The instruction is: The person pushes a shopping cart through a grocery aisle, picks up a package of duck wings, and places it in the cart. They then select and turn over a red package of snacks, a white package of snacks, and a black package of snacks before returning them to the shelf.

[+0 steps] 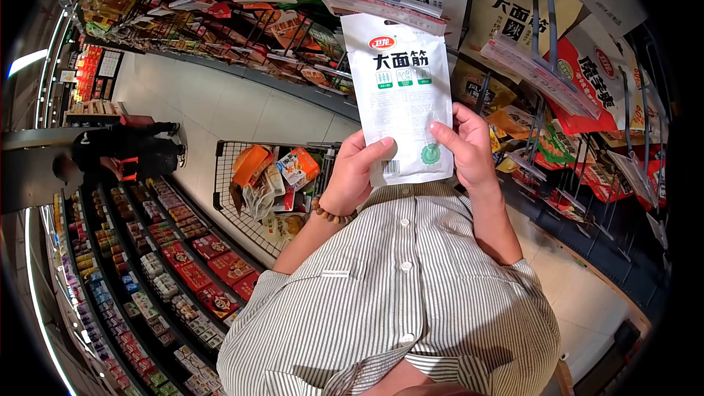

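Observation:
A white snack packet (401,110) with a red oval logo, dark characters and a green round mark is held up in front of the striped shirt. My left hand (357,165), with a brown bead bracelet (331,211) at the wrist, grips its lower left edge, thumb on the printed face. At the lower right edge my right hand (469,147) pinches it, thumb on the front too. The fingers behind the packet are partly hidden. The packet's top edge lies close to a shelf price strip (378,4).
A wire shopping cart (238,226) with several packaged goods stands at left. Hanging snack bags (513,15) and metal hooks fill the racks at top and right. Shelves of boxed goods (158,257) line the lower left. Another person (125,150) stands farther off at left.

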Action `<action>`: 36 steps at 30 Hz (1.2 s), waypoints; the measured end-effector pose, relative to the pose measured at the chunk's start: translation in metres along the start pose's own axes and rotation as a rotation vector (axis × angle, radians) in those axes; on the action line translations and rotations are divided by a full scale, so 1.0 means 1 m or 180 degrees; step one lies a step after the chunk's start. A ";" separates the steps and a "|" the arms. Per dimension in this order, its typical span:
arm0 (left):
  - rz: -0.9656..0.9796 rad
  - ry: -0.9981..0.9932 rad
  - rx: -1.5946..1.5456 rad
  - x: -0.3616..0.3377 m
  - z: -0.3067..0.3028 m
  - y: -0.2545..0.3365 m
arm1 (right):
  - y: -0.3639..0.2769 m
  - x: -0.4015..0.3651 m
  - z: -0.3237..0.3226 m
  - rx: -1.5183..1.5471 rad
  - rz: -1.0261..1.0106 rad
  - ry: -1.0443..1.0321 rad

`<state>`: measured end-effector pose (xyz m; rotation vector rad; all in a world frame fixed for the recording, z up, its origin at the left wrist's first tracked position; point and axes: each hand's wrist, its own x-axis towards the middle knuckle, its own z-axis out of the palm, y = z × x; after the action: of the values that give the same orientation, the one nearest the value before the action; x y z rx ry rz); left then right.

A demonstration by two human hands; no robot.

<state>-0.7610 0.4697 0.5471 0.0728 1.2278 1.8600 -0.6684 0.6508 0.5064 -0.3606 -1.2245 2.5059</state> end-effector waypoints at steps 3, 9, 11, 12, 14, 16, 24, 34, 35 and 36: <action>0.0002 0.0010 0.0014 -0.001 0.000 -0.001 | 0.001 -0.001 -0.001 0.0022 -0.0007 -0.0039; 0.0095 0.0117 0.0044 0.002 0.005 -0.010 | 0.004 0.000 -0.001 -0.0599 -0.0624 0.0447; 0.0145 0.0181 0.0112 0.002 0.005 -0.010 | 0.002 0.001 -0.003 -0.1285 -0.0931 0.0632; 0.0187 0.0205 0.0141 0.002 0.005 -0.011 | 0.001 0.000 -0.004 -0.1969 -0.1240 0.0824; 0.0230 0.0230 0.0165 0.002 0.005 -0.012 | -0.003 -0.001 -0.005 -0.2141 -0.1293 0.0713; 0.0329 0.0238 0.0270 0.003 0.004 -0.014 | -0.007 -0.004 -0.003 -0.2314 -0.1351 0.0603; 0.0799 -0.0160 0.1116 0.005 0.013 -0.019 | -0.006 -0.007 0.006 -0.2615 -0.1368 -0.0248; 0.1526 -0.0310 0.3939 0.008 0.017 -0.026 | 0.000 -0.003 -0.014 -0.0945 -0.0521 -0.0390; 0.1534 -0.0306 0.3939 0.009 0.017 -0.026 | 0.005 -0.003 -0.020 -0.0797 -0.0261 -0.0208; 0.1643 -0.0271 0.4015 0.010 0.018 -0.026 | 0.009 -0.002 -0.025 -0.0652 -0.0006 -0.0027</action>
<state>-0.7421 0.4927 0.5321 1.2154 2.2670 1.1302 -0.6593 0.6625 0.4848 -0.3981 -1.4887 2.3881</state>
